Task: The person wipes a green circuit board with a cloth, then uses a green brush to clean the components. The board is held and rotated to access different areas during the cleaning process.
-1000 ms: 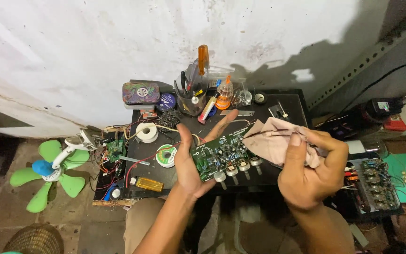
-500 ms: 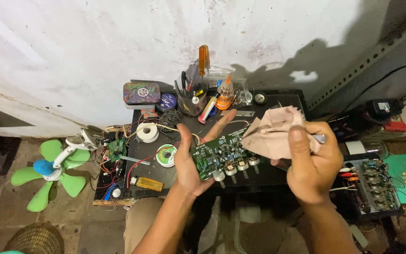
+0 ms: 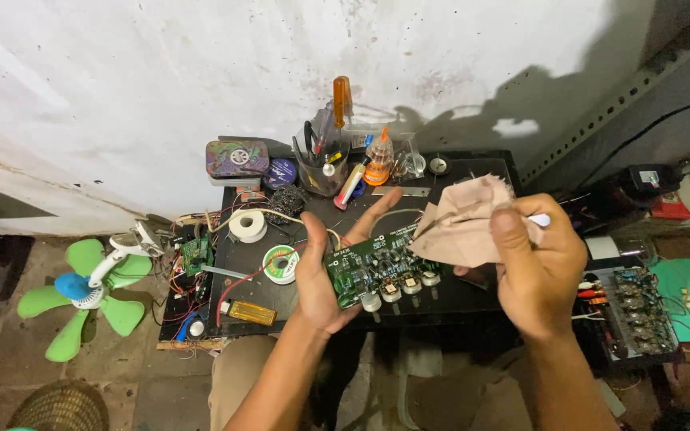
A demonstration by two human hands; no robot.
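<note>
Two hands are working over the near table edge: left hand [image 3: 325,267] cradling the circuit board [image 3: 377,267] w/ fingers spread, right hand [image 3: 541,267] pinching a cloth [image 3: 461,227] that's touching its right end, probably risking snagged parts or a dropped board.

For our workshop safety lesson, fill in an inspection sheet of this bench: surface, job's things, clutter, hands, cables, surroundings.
Surface: black bench, crowded.
Job's things: green circuit board with a row of knobs; beige cloth touching its right end.
Clutter: solder reels, tool cup, tin, orange-capped bottle.
Hands: left hand holds the board; right hand grips the cloth and a white stick.
Cables: tangled wires at the left edge.
Surroundings: stained white wall, green fan, second board at right.
</note>
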